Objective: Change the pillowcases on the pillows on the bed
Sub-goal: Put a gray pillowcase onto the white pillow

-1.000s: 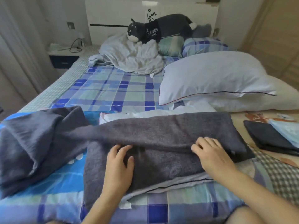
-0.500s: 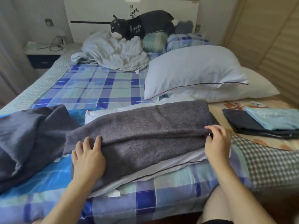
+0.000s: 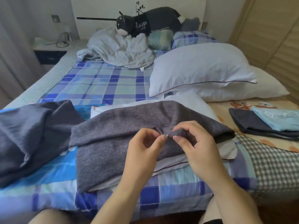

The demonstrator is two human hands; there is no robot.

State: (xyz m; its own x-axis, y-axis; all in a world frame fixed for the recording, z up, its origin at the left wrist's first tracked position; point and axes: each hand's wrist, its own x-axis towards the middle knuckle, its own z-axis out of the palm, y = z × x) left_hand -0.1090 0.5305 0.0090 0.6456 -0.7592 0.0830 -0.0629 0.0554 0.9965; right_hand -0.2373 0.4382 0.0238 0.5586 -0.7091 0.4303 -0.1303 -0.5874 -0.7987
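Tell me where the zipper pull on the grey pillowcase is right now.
In the head view, the zipper pull sits centre-frame on the grey pillowcase, pinched by the left hand, with the right hand gripping the fabric just beside it.

Plaid sheet (image 3: 103, 83) open on left; stacked pillows (image 3: 202, 70) block right.

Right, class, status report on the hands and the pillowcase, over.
Left hand pinching zip pull. Right hand gripping grey pillowcase edge. Nothing in the way.
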